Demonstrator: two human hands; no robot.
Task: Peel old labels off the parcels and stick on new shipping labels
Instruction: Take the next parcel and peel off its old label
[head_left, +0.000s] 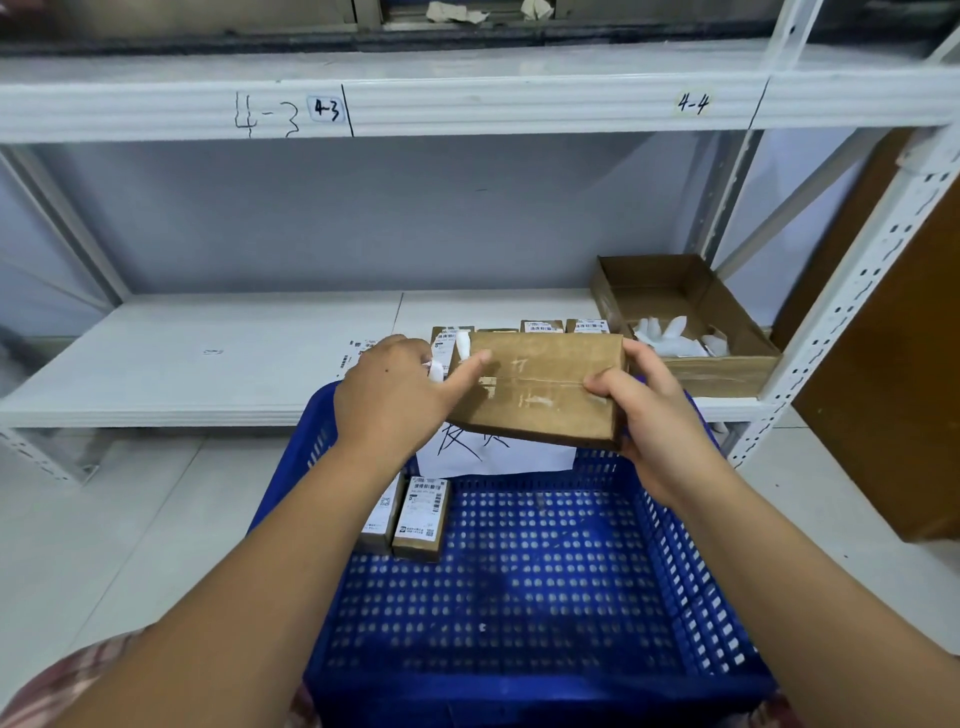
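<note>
The held parcel (540, 400) hides part of the handwritten sheet (498, 460); print on the basket's (675, 545) small boxes (421, 519) is unreadable.

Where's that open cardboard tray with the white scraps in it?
In the head view, the open cardboard tray sits at the right end of the lower shelf, beside the white upright post, behind the right hand gripping the brown parcel.

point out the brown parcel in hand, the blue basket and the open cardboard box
brown parcel (540, 395): head view, middle of its taped top face
blue basket (519, 597): head view, bare perforated floor
open cardboard box (722, 375): head view, front outer wall
</note>
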